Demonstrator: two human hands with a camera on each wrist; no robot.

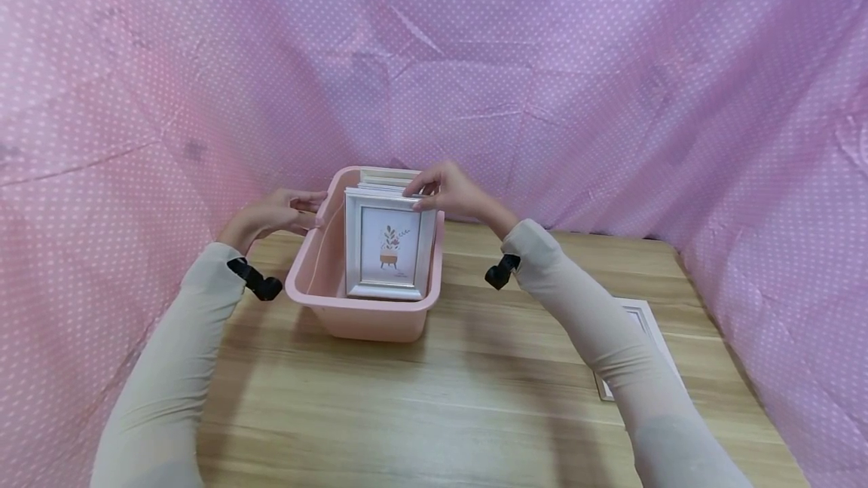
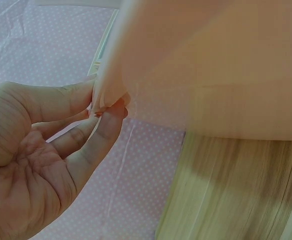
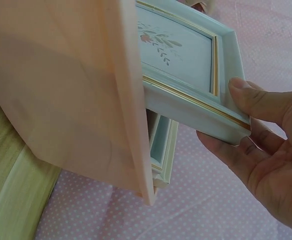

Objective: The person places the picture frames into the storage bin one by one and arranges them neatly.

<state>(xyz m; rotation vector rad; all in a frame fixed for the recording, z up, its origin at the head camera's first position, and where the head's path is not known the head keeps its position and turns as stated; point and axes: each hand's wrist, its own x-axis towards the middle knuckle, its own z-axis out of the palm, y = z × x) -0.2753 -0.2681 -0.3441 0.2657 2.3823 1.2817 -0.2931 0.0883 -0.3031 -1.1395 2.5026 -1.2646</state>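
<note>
A pink plastic bin (image 1: 380, 322) stands on the wooden table with several white picture frames upright inside it. My right hand (image 1: 450, 190) pinches the upper right corner of the front picture frame (image 1: 389, 247), which has a gold inner line and a potted-plant print. In the right wrist view, the thumb lies on that frame's face and the fingers are behind it. My left hand (image 1: 281, 211) holds the bin's left rim; the left wrist view shows thumb and fingers pinching the rim (image 2: 111, 95). Behind the front frame, other frames (image 1: 380, 181) are mostly hidden.
Another white picture frame (image 1: 640, 315) lies flat on the table at the right, partly covered by my right forearm. Pink dotted cloth (image 1: 475, 81) hangs behind the wooden table (image 1: 407, 413) and along both sides.
</note>
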